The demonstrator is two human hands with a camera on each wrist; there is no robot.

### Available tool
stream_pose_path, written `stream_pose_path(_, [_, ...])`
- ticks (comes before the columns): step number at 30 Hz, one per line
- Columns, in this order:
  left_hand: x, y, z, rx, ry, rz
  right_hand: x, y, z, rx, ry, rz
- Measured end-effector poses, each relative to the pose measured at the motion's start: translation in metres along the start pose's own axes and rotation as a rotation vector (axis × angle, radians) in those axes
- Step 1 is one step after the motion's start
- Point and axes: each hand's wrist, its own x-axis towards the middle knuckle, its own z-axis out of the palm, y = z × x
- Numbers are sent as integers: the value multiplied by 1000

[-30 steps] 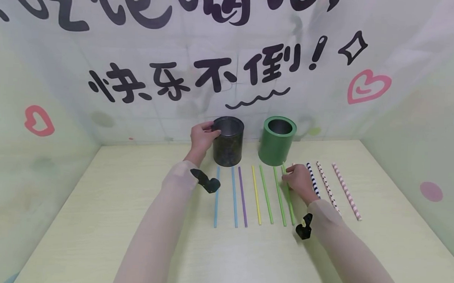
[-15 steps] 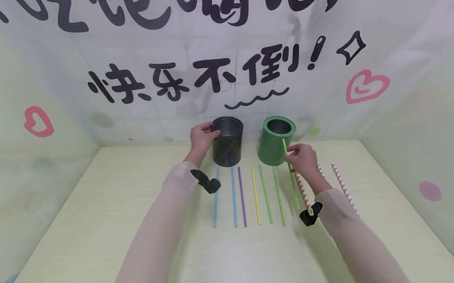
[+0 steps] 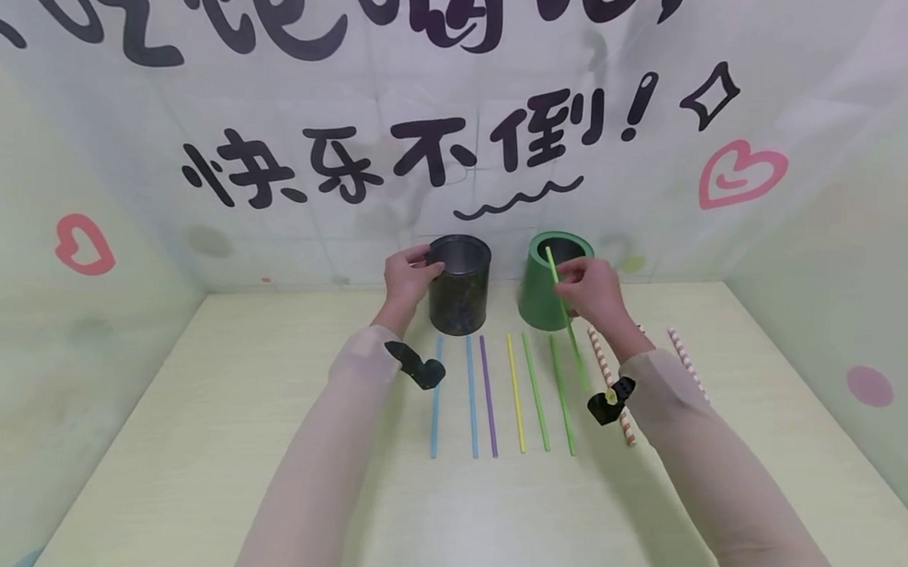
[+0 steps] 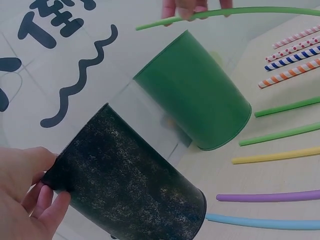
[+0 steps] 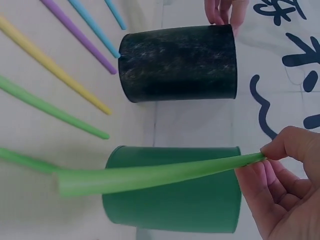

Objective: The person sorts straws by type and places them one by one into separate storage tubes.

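Observation:
My left hand (image 3: 406, 282) grips the upper left side of a black can (image 3: 459, 304), fingers and thumb at its rim. The can stands upright on the table. To its right is a green can (image 3: 538, 296), its open top facing up. In front of that can, my right hand (image 3: 594, 295) pinches a light green drinking straw (image 3: 574, 346) between thumb and fingers. The straw slants, its upper end overlapping the green can's mouth in the head view and its lower end above the table. In the left wrist view the straw (image 4: 250, 11) passes above the green can's rim.
Toward me from the cans lie plain straws: two light blue (image 3: 471, 401), one purple (image 3: 488, 401), one yellow (image 3: 516, 394) and two green (image 3: 563, 396). Patterned paper straws, including orange-striped (image 3: 600, 355), blue-striped (image 4: 292, 59) and pink-striped (image 3: 687, 362), lie at right. A printed wall (image 3: 335, 246) stands behind.
My right hand has lifted the green straw from the table's row and carried it up and slightly left, to the green can's mouth. The left hand stays at the black can.

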Motion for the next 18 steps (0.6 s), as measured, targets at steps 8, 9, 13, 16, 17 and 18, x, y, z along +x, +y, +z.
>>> stream_pose_path(8, [2, -2, -1, 2, 7, 11, 21, -31, 7, 33, 27, -50])
stream_pose_path(9, [2, -2, -1, 1, 6, 12, 24, -35, 8, 43, 31, -64])
stream_pose_path(13, [1, -1, -1, -3, 5, 20, 35, -53, 11, 133, 35, -90])
stream_pose_path(16, [1, -2, 0, -8, 7, 34, 44, -67, 12, 180, 40, -110])
stream_pose_path(17, [2, -3, 0, -9, 7, 39, 47, -72, 12, 193, 45, -121])
stream_pose_path(18, [2, -3, 0, -10, 7, 43, 49, -77, 12, 199, 51, -128])
